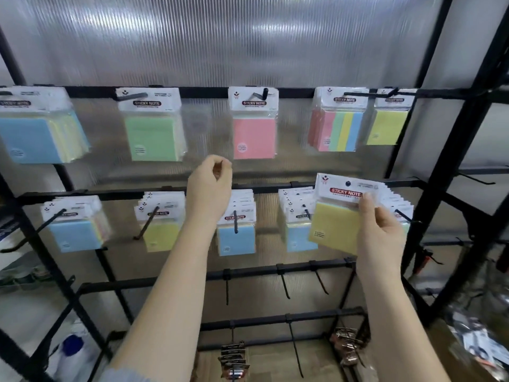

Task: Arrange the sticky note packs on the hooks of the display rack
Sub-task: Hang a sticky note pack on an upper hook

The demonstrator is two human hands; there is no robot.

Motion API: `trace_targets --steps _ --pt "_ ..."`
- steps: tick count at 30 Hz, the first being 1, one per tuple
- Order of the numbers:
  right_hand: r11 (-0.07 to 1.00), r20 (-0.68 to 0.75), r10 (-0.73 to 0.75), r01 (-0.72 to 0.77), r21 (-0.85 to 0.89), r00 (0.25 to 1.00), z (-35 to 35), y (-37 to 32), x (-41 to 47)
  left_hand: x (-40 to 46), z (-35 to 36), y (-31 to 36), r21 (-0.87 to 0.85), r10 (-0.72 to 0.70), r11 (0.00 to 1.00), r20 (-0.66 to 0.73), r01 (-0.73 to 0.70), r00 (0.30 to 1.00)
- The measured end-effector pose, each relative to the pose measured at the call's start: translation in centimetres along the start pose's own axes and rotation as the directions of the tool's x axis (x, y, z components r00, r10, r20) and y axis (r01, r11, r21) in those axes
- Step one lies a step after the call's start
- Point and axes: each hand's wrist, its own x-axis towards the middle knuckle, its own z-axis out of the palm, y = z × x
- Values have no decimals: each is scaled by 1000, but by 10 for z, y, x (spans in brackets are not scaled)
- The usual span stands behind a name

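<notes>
My right hand point(381, 232) pinches a yellow sticky note pack point(337, 226) by its right side, tilted in front of the middle row's right end. My left hand point(210, 186) is raised with fingers curled and holds nothing, just above the middle row and below the pink pack point(254, 133). The black display rack point(192, 92) carries packs on its top row hooks: blue point(30, 139), green point(153, 137), pink, multicolour point(337, 130) and yellow point(387, 126). Middle row hooks hold stacks of blue point(73, 234), yellow point(162, 235) and blue packs point(235, 239).
Bare black hooks point(285, 285) hang on the lower bars. Small brownish items point(234, 357) hang near the bottom. A corrugated translucent panel point(220, 37) backs the rack. A black frame post point(457, 166) stands at the right, with cluttered goods point(479, 346) beyond it.
</notes>
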Motion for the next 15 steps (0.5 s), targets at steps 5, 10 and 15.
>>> trace_targets --steps 5,10,15 --pt "998 19 -59 59 -5 998 -33 -5 29 -25 41 7 15 -75 997 123 73 990" --pt "998 7 -59 59 11 998 -63 -16 65 -31 82 20 58 -99 994 170 90 980" --pt "989 22 -150 150 -9 988 -82 -39 105 -36 118 32 88 -119 991 181 104 976"
